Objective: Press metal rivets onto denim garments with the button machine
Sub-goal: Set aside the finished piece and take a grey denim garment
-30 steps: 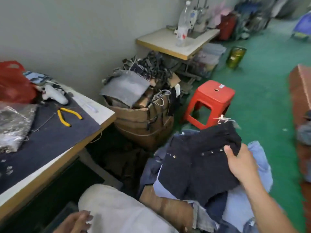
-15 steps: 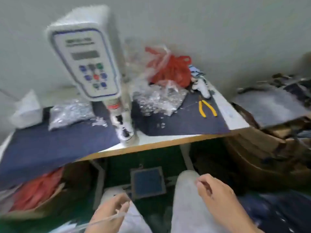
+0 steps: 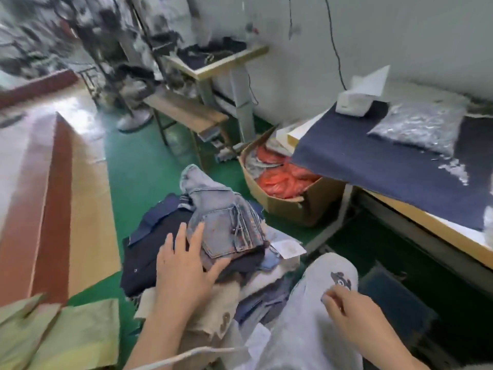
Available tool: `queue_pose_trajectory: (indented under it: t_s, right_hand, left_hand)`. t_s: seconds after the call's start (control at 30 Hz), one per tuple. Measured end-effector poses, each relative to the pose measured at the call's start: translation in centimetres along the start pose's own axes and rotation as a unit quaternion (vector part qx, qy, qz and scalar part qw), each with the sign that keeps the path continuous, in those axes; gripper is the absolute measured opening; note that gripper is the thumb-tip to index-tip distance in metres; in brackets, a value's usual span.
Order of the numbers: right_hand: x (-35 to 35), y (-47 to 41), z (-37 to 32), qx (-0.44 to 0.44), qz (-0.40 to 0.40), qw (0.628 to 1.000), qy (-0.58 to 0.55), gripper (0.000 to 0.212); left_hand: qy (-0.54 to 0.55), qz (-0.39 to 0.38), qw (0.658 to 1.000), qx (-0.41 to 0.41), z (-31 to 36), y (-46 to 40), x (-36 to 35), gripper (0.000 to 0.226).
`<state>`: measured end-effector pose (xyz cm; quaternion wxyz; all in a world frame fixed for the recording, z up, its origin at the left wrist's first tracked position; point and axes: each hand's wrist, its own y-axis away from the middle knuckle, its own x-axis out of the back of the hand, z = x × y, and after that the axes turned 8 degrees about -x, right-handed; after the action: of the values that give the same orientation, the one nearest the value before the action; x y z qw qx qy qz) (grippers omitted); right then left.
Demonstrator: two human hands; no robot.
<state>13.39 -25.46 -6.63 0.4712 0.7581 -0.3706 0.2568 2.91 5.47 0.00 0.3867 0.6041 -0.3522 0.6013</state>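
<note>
Lying folded on top of a pile of garments on the floor to the person's left, the light-washed denim piece shows a back pocket and seams upward, with darker navy and black garments spread beneath it. The left hand rests on this pile with fingers straight and spread, fingertips touching the pale denim's near edge and thumb stretched toward the fold below it; it looks set to take the piece but grips nothing yet. The right hand sits over the person's grey-trousered knee, fingers loosely curled; motion blur makes it impossible to tell whether they pinch anything. A paper tag pokes out beside the stack. To the right stands the worktable covered in dark cloth, carrying a bag of metal pieces and a white box; a cardboard carton with orange plastic sits beneath its edge. The button machine itself is out of view. From here a flat-handed pull could drag the dark garments along or unfold the pale one, since nothing is pinched, and loose pieces might slide off the heap onto the green floor.
</note>
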Motion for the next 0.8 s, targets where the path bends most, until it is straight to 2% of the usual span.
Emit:
queue_pose_trajectory:
  t_s: [0.03,0.1,0.2,0.27,0.33,0.4,0.43,0.5,0.53,0.6,0.63,0.67,0.73,0.8]
  right_hand:
    - [-0.3,-0.2,-0.4,0.011,-0.006,1.0,0.005,0.017]
    - [-0.7,-0.3,-1.1,0.017,-0.022,1.0,0.01,0.018]
    - [-0.5,-0.4,-2.2,0.006,-0.041,0.999,0.006,0.017]
    - [-0.4,-0.5,-2.7,-0.013,-0.057,0.998,-0.001,0.019]
    - [-0.1,-0.7,-3.5,-0.024,-0.081,0.995,-0.061,0.026]
    - [0.3,-0.6,-5.2,-0.036,-0.135,0.965,-0.223,0.045]
    - [0.5,-0.7,-6.2,-0.062,-0.178,0.92,-0.343,0.061]
    - [0.9,-1.0,-8.0,-0.101,-0.279,0.777,-0.555,0.086]
    - [1.2,-0.9,-8.6,-0.099,-0.306,0.712,-0.624,0.088]
    - [2.3,-0.7,-9.4,-0.083,-0.315,0.61,-0.722,0.07]
    - [2.7,-0.7,-9.2,-0.07,-0.3,0.59,-0.746,0.057]
    - [3.0,-0.9,-8.6,-0.061,-0.274,0.594,-0.754,0.049]
    - [4.1,-1.1,-6.6,-0.059,-0.205,0.637,-0.741,0.052]
    - [5.7,-0.5,-4.5,-0.02,-0.166,0.69,-0.704,0.058]
  left_hand:
    - [-0.011,-0.028,0.999,0.02,-0.7,-0.4,-0.6,0.094]
    - [-0.021,-0.033,0.999,0.007,-1.3,-1.0,-1.3,0.077]
    - [-0.009,0.056,0.995,-0.08,-0.9,-1.7,-1.3,0.045]
    - [0.035,0.119,0.987,-0.104,-0.3,-2.1,-0.9,0.039]
    - [0.099,0.182,0.973,-0.096,1.1,-2.5,0.1,0.037]
    - [0.157,0.239,0.953,-0.103,3.4,-2.4,1.4,0.039]
    - [0.18,0.261,0.941,-0.114,4.8,-2.0,2.0,0.041]
    - [0.209,0.274,0.927,-0.146,7.5,-0.8,2.7,0.041]
    - [0.215,0.262,0.925,-0.171,8.8,-0.1,2.7,0.04]
    - [0.205,0.214,0.927,-0.229,10.7,1.6,2.3,0.036]
    - [0.183,0.17,0.934,-0.256,11.2,2.3,2.2,0.036]
    - [0.164,0.113,0.944,-0.264,11.4,2.7,2.1,0.042]
    - [0.182,-0.013,0.957,-0.227,11.3,2.7,2.0,0.066]
    - [0.224,-0.036,0.953,-0.202,10.8,1.9,1.6,0.076]
